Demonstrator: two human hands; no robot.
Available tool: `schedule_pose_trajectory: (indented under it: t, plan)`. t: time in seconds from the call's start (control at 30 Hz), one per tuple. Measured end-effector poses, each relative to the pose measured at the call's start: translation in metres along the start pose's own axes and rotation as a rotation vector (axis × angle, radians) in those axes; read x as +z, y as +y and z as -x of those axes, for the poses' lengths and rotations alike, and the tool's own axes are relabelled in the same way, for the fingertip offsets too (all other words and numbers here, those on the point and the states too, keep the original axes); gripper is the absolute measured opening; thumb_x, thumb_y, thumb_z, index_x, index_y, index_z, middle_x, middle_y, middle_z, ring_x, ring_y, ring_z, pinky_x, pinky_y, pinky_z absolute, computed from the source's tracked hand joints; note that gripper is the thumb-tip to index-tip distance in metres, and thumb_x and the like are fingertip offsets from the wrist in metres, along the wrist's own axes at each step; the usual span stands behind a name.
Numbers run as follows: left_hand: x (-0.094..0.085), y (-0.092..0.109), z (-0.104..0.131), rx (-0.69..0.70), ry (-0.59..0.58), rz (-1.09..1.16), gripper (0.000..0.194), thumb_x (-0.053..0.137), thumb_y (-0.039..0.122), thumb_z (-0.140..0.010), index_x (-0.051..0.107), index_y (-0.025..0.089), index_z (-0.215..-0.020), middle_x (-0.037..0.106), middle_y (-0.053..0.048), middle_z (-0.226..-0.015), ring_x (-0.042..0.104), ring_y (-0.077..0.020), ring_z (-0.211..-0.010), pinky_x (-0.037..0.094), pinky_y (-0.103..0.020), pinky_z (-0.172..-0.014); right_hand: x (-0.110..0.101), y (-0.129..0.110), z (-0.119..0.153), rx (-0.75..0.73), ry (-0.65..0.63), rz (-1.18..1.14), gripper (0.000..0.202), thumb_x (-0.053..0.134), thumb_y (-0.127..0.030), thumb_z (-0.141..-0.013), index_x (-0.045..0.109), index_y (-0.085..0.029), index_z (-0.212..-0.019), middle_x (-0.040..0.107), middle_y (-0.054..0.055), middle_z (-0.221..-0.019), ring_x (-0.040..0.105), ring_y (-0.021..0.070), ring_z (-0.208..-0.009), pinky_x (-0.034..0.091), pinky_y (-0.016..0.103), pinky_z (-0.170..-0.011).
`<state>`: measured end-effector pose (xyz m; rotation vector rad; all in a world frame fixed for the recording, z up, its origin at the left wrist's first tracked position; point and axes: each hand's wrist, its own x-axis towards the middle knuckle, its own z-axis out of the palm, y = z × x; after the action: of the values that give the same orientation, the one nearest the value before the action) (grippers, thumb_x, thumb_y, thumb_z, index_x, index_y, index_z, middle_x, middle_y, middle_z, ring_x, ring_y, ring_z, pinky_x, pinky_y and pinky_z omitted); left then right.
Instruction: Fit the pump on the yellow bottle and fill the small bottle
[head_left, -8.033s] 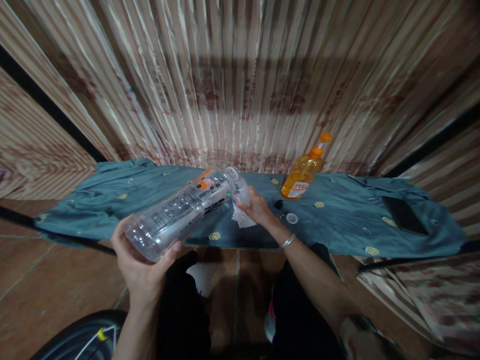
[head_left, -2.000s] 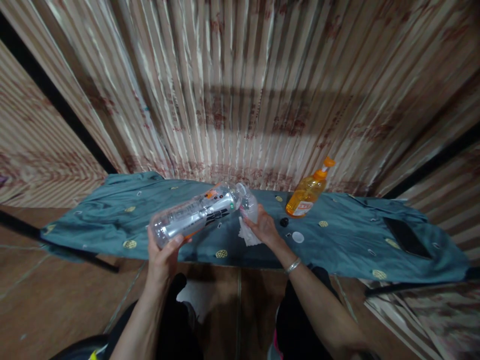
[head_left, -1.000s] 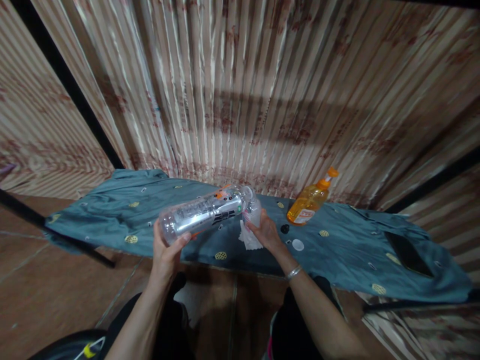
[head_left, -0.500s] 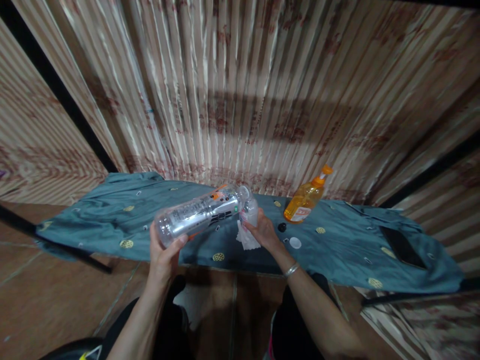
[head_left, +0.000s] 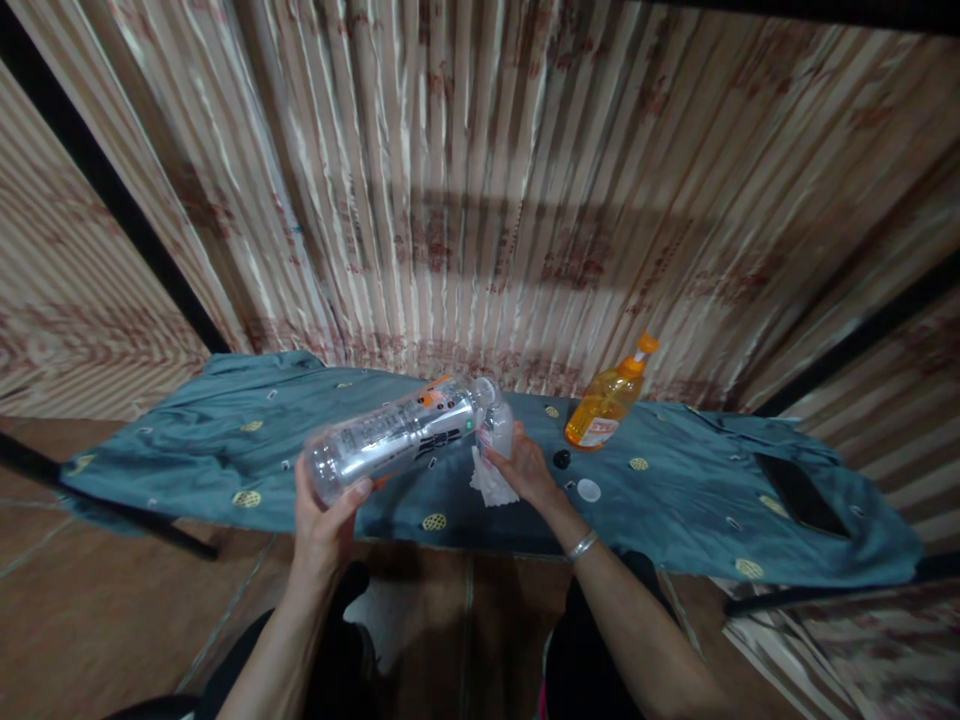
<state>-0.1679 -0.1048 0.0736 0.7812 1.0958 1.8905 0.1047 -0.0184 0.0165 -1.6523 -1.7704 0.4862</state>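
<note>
Plastic gleams along the large bottle (head_left: 405,435), which is held aslant over the dark green cloth (head_left: 675,500), its base nearer the person and its neck pointing away and to the right. At that neck stands the small bottle (head_left: 496,425), so close that I cannot tell whether the two rims touch or which lies in front. The likeliest mishap, I judge, is a miss at this joint: if either bottle drifts, anything running out would go down the outside of the small one. The tissue (head_left: 493,485), just below the large bottle's neck, would catch only part of that, and the cloth would take the rest; whether any liquid is there does not show. A second risk is the large bottle rolling or dipping, since its only visible support is at the base, far from the neck. There the left hand (head_left: 322,515) is curved wide around it, thumb on the near side, other fingers mostly hidden beneath. Beyond the neck, the right hand (head_left: 525,465) is closed more narrowly, pinching the small bottle from its right side, with the thumb near the tissue. Farther right of the large bottle, a black cap (head_left: 562,459) and a white disc (head_left: 589,490) lie near the right forearm, where a low sweep could knock them.
</note>
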Motion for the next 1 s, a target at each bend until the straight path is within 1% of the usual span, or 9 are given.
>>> schedule_pose_trajectory:
  t: [0.13,0.23,0.3,0.4,0.53,0.7,0.83,0.9,1.0]
  plan:
    - [0.0003,0.0013,-0.0005,-0.006,0.000,-0.010,0.091,0.106,0.039,-0.043,0.069,0.025,-0.126,0.069,-0.009,-0.125,0.068,-0.0260,-0.104,0.062,-0.029,-0.071,-0.0015,-0.0015,0.0006,-0.011,0.011,-0.009,0.047,0.079,-0.027,-0.094,0.063,-0.024,-0.138,0.083,0.010,-0.117,0.083,0.0337,-0.115,0.065,0.048,-0.103]
    - [-0.0004,0.0004,-0.0008,-0.008,0.005,-0.014,0.087,0.106,0.040,-0.045,0.071,0.025,-0.123,0.069,-0.009,-0.125,0.067,-0.0251,-0.105,0.062,-0.028,-0.073,-0.0020,-0.0027,0.0006,-0.015,0.024,0.001,0.047,0.080,-0.024,-0.092,0.065,-0.026,-0.136,0.084,0.011,-0.115,0.083,0.0356,-0.112,0.067,0.050,-0.099]
    - [-0.0011,-0.0012,-0.0009,-0.003,0.012,-0.018,0.084,0.106,0.040,-0.047,0.071,0.026,-0.122,0.069,-0.009,-0.128,0.067,-0.0243,-0.105,0.060,-0.027,-0.073,-0.0021,-0.0029,0.0002,-0.025,0.030,-0.002,0.046,0.081,-0.023,-0.091,0.065,-0.026,-0.134,0.084,0.012,-0.114,0.084,0.0353,-0.111,0.068,0.049,-0.098]
    - [-0.0026,-0.0044,-0.0011,0.012,0.012,-0.028,0.083,0.105,0.041,-0.050,0.070,0.026,-0.124,0.069,-0.010,-0.131,0.067,-0.0247,-0.105,0.060,-0.029,-0.075,-0.0021,-0.0026,-0.0004,-0.024,0.018,-0.004,0.044,0.080,-0.025,-0.092,0.065,-0.023,-0.134,0.084,0.011,-0.114,0.084,0.0334,-0.111,0.067,0.046,-0.099]
    - [-0.0031,-0.0063,-0.0014,0.015,-0.001,-0.036,0.084,0.104,0.041,-0.053,0.067,0.026,-0.127,0.070,-0.009,-0.126,0.068,-0.0254,-0.103,0.060,-0.031,-0.077,-0.0026,-0.0044,-0.0007,0.005,0.007,0.004,0.045,0.081,-0.025,-0.093,0.064,-0.021,-0.134,0.084,0.011,-0.115,0.084,0.0324,-0.111,0.066,0.043,-0.099]
    - [-0.0002,-0.0043,-0.0007,0.020,0.016,-0.030,0.085,0.105,0.042,-0.050,0.068,0.026,-0.125,0.069,-0.009,-0.127,0.066,-0.0249,-0.104,0.059,-0.030,-0.077,-0.0052,-0.0088,-0.0001,0.029,-0.020,-0.010,0.044,0.079,-0.025,-0.095,0.064,-0.022,-0.136,0.083,0.012,-0.120,0.083,0.0348,-0.117,0.065,0.050,-0.105]
    - [0.0011,-0.0040,-0.0002,0.031,0.017,-0.034,0.084,0.104,0.041,-0.051,0.068,0.026,-0.125,0.070,-0.009,-0.128,0.066,-0.0248,-0.104,0.059,-0.032,-0.080,-0.0054,-0.0078,-0.0003,0.017,-0.008,-0.031,0.045,0.080,-0.022,-0.093,0.066,-0.027,-0.136,0.083,0.011,-0.116,0.082,0.0355,-0.116,0.066,0.053,-0.106]
    - [0.0022,-0.0039,0.0003,0.018,0.037,-0.026,0.083,0.104,0.041,-0.049,0.069,0.025,-0.122,0.070,-0.009,-0.125,0.065,-0.0241,-0.101,0.059,-0.031,-0.077,-0.0042,-0.0054,-0.0007,0.004,-0.003,-0.042,0.047,0.081,-0.022,-0.092,0.066,-0.029,-0.136,0.083,0.010,-0.117,0.082,0.0357,-0.117,0.066,0.054,-0.106]
    - [0.0046,-0.0027,0.0010,-0.019,0.069,-0.005,0.082,0.105,0.042,-0.045,0.071,0.023,-0.117,0.070,-0.006,-0.114,0.065,-0.0225,-0.095,0.058,-0.029,-0.072,-0.0014,-0.0014,-0.0015,-0.007,-0.006,-0.053,0.048,0.081,-0.025,-0.093,0.064,-0.028,-0.138,0.083,0.011,-0.121,0.082,0.0360,-0.120,0.066,0.055,-0.107]
